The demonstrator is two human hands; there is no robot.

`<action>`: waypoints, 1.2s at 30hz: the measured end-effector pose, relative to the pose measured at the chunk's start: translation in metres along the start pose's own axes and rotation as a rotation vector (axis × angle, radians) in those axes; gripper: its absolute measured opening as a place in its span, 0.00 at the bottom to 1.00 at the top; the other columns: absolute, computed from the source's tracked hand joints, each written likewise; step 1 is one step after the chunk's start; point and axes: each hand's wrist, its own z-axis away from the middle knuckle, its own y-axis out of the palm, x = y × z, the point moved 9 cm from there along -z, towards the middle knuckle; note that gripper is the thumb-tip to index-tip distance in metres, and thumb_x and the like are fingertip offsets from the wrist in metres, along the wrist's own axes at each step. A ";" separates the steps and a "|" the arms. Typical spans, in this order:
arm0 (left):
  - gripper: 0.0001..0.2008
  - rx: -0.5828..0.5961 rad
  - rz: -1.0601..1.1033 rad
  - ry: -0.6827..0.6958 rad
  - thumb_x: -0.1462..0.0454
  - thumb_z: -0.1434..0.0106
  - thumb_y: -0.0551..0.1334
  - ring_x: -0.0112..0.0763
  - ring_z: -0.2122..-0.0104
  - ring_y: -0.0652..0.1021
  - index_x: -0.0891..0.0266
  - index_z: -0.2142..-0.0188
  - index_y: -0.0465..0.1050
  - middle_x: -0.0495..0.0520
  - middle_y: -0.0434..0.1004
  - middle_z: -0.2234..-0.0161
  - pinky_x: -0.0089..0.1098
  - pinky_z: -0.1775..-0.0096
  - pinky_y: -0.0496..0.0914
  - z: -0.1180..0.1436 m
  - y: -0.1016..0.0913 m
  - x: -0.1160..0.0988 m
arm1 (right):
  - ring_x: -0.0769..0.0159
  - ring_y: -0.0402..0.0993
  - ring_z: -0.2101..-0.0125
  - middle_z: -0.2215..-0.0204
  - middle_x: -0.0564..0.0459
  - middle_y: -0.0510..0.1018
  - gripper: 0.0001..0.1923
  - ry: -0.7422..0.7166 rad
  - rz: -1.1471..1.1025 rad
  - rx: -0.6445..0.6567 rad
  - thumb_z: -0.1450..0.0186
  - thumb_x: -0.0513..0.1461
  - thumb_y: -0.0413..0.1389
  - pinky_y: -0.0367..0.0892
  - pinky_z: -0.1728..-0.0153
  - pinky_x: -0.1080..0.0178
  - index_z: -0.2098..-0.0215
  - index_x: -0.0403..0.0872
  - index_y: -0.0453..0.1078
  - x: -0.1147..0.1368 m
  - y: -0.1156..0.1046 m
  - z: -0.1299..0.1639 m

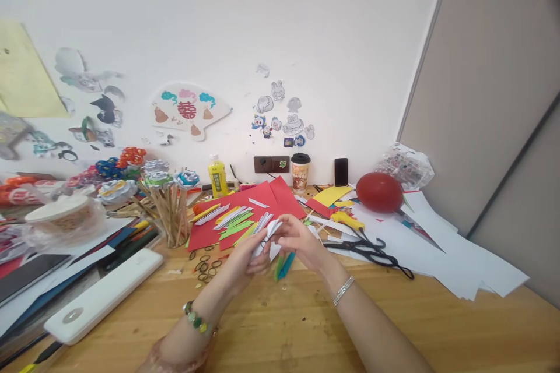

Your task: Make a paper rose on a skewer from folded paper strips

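My left hand [250, 259] is closed round a small piece of folded white paper [273, 228], held above the wooden table. A thin dark loop, like a rubber band, shows on the paper by the fingers. My right hand [301, 243] touches the paper's upper end with thumb and fingers bent together. Just beyond both hands, folded strips of white, green and yellow paper [236, 222] lie on red paper sheets [205, 237]. Several dark rubber bands [203, 265] are scattered left of my left hand. Green and blue folded strips [286, 265] lie below my right hand.
Right of my hands lie black scissors [371, 252], a yellow-handled tool [347, 221], white paper sheets [459, 250] and a red balloon [380, 192]. A paper cup [300, 175], yellow bottle [217, 177] and phone [341, 172] stand behind. Leftward are a stick-filled jar [175, 221] and a long white device [105, 297].
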 end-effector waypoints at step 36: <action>0.24 0.000 -0.369 0.033 0.46 0.43 0.57 0.22 0.85 0.62 0.67 0.72 0.71 0.45 0.62 0.87 0.25 0.79 0.55 -0.005 -0.009 -0.004 | 0.66 0.69 0.69 0.69 0.53 0.74 0.10 -0.182 0.573 -0.259 0.42 0.42 0.55 0.66 0.65 0.63 0.63 0.46 0.70 0.016 -0.017 -0.001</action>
